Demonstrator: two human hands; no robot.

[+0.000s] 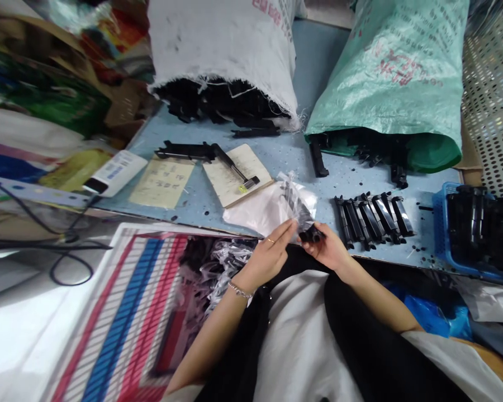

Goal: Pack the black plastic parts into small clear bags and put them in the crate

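Note:
A clear plastic bag (294, 196) with black plastic parts (304, 216) inside is between my two hands, over the table's front edge. My right hand (329, 248) is closed around the lower end of the black parts. From the other side, my left hand (270, 254) has its fingers pressed together at the bag's edge; its thumb is hidden. Beneath the bag lies a stack of flat clear bags (251, 215). To the right, several slim black plastic parts (373, 219) lie side by side in a row.
A white woven sack (222, 44) and a green sack (389, 84) spill black parts at the back. A blue basket (442, 223) of black parts stands right. A notebook (235, 173) and yellow note (161, 181) lie left. Below, a striped bag (126, 312) holds wrapped parts.

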